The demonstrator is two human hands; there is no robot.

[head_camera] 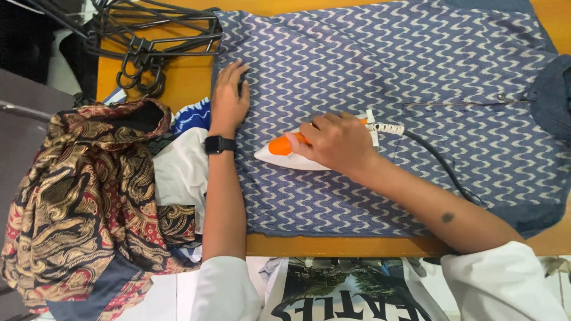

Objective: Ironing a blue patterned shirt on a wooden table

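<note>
A white iron with an orange handle (pixel 285 150) rests flat on a blue shirt with a pale zigzag print (pixel 380 77), near the shirt's left half and slightly nearer than its middle, its pointed nose aimed left. The right hand (pixel 336 142) lies over the iron from the right, fingers curled shut around the orange handle, so most of the iron's body is hidden beneath it. The left hand (pixel 229 95) is just to the far left of the iron, apart from it, pressed palm-down with fingers together on the shirt's left edge; a dark watch (pixel 219 144) sits on that wrist. A dark cord (pixel 440 160) runs from the iron's rear toward the right across the fabric. The shirt is spread over an orange table (pixel 178 77). On the table's far left corner lies a bundle of black hangers (pixel 154 32), and to the near left a heap of brown and red patterned cloth (pixel 89 196).
</note>
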